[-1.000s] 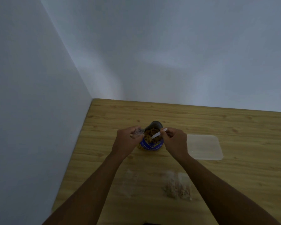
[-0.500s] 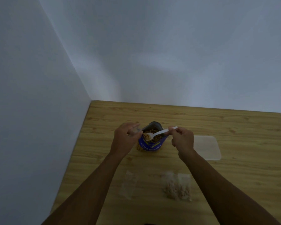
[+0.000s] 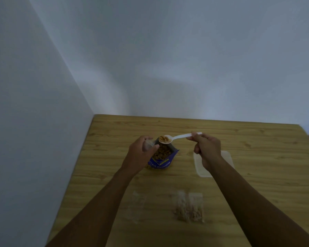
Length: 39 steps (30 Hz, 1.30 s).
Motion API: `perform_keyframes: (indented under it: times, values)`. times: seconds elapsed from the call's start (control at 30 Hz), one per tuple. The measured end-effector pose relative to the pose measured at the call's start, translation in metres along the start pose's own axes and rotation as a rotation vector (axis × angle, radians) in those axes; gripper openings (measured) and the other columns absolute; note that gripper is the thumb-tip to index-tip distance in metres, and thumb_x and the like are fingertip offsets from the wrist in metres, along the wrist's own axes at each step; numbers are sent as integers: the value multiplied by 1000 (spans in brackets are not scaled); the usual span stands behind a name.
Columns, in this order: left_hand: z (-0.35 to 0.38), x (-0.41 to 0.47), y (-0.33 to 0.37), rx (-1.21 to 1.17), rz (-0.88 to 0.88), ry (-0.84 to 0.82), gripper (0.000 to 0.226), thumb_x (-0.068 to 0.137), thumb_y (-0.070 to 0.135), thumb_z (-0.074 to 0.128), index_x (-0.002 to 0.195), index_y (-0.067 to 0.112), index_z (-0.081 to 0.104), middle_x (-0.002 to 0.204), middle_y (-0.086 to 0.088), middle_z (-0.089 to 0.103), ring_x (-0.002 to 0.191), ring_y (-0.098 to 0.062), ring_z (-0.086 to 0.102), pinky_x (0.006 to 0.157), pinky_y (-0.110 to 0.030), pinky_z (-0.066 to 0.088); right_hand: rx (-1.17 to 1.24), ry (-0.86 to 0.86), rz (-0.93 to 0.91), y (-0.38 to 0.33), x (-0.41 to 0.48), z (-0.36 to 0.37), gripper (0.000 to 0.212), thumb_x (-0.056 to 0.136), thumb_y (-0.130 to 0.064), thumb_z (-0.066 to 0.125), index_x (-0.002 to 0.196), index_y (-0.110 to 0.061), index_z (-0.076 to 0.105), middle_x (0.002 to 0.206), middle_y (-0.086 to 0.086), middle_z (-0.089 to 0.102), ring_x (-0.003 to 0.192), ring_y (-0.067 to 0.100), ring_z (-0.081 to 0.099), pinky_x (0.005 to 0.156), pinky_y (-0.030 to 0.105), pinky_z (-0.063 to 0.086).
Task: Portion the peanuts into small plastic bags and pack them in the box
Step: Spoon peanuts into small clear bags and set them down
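Above the peanut bag [image 3: 161, 157], the right hand [image 3: 208, 150] pinches a loaded spoon [image 3: 178, 137] — the left hand [image 3: 141, 154] grips a small plastic bag [image 3: 149, 143] beside it.

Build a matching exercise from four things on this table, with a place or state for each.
Things
1. white spoon
2. blue peanut bag
3. filled small bags
4. small clear bag

Places or states
A. lying flat on the near part of the table, peanuts inside
B. pinched in the left hand
C. carrying peanuts, gripped by the right hand
D. standing open between the hands

Pairs: 1-C, 2-D, 3-A, 4-B
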<state>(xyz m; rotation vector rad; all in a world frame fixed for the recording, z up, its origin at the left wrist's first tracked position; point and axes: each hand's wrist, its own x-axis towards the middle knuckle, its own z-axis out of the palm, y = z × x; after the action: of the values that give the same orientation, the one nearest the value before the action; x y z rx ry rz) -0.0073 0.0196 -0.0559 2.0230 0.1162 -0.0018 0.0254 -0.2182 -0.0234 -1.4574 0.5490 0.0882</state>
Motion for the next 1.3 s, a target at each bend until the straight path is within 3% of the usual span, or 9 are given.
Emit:
perform_keyframes:
  times: [0.17,0.3,0.53,0.77,0.97,1.07,1.17,1.23,1.3]
  values:
    - [6,1,8,24,42,56,38,78,39,80,109,23,68,101,9,70,92,-2,65,73,-21,56,-57,-65,-109,-27,-2,1,17,93,-17,69,88,-2,75,86,10,78,43,16,40,43,23,38]
    - [9,5,8,63,83,36,44,75,40,82,111,20,67,99,8,69,90,-5,64,72,-24,56,-146,-127,-210,-43,-8,9,15,94,-14,67,89,-3,75,80,8,78,41,14,41,41,24,37]
    - [16,6,21,67,100,7,40,76,36,82,109,21,66,86,13,61,72,0,57,59,-6,43,-456,-284,-510,-51,-28,31,13,93,-21,69,89,-14,79,73,4,76,41,9,55,42,25,46]
    - [14,3,16,70,101,81,36,76,39,82,101,22,63,81,5,62,69,-8,55,55,-13,45,-581,-360,-745,-64,-30,30,9,92,-18,70,96,-19,79,72,-14,71,53,7,60,49,28,52]
    - [11,-1,14,39,36,127,37,75,37,83,103,20,66,92,6,67,83,-5,63,61,-6,45,-272,-141,-516,-51,-12,16,10,95,-19,68,98,-15,77,79,1,77,44,16,56,43,27,47]
    - [9,-6,15,18,19,127,42,71,32,87,104,19,64,93,7,65,83,0,60,61,-3,44,-354,-39,-353,-19,-8,11,12,94,-23,68,88,-19,77,73,-1,76,43,15,58,44,25,45]
    - [7,-13,12,-18,-2,101,53,66,27,90,110,18,63,95,7,64,83,3,59,64,-6,47,-469,-87,-250,15,-15,12,12,93,-23,69,85,-19,77,72,-2,75,45,12,63,46,25,47]
    - [6,-18,12,-40,-17,102,56,65,24,91,113,20,62,98,4,65,85,0,61,64,-9,50,-505,-116,-201,28,-20,16,14,91,-26,71,93,-14,77,79,1,75,60,14,69,55,32,55]
    - [6,-24,12,-47,-5,115,56,64,25,91,111,22,61,101,3,66,89,-5,63,67,-14,53,-580,-13,-235,32,-26,19,28,89,-33,71,113,-18,70,101,-2,68,87,14,66,77,35,56]
